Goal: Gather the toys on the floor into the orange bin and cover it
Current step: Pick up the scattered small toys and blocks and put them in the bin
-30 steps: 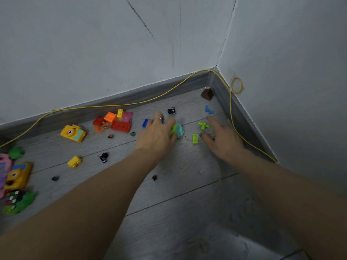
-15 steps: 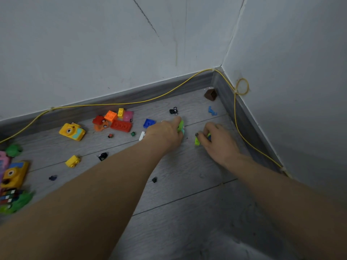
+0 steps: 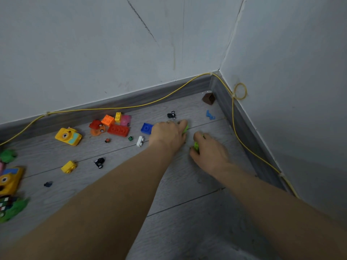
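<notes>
toys: most lie loose on the floor along the wall, none binned
step: picking up small bits; orange bin isn't visible
left hand: closed round a green piece
right hand: closed on another green piece
next: grab the blue brick nearby, then find the bin
count: two yellow camera toys, two black cars

Both hands are down on the floor by the corner: left hand closed over a green toy, right hand gripping a green piece. A blue brick sits just beside the left hand, a yellow camera toy well off to the left.
</notes>
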